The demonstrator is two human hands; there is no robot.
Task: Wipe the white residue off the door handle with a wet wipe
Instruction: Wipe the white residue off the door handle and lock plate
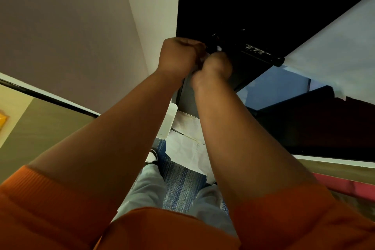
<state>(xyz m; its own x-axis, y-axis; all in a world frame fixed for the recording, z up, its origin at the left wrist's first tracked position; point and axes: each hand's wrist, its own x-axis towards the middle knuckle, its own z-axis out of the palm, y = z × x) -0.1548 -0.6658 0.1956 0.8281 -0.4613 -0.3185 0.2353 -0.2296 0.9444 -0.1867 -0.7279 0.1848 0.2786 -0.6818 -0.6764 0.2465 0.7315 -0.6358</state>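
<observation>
A black bar door handle (pixel 253 51) runs across the dark door (pixel 253 6), with white residue (pixel 256 50) smeared on its right half. My left hand (pixel 179 56) is fisted at the handle's left end. My right hand (pixel 216 65) is closed just beside it, touching the left hand. A small bit of white wet wipe (pixel 219 48) shows between the two hands against the handle; most of it is hidden by my fingers. I cannot tell which hand carries more of the wipe.
A pale wall (pixel 81 26) stands to the left of the door. White paper (pixel 334 50) covers the glass panel on the right. Below are blue striped carpet (pixel 178 184), a white sheet (pixel 186 140) on the floor, a white box (pixel 168 122) and my legs.
</observation>
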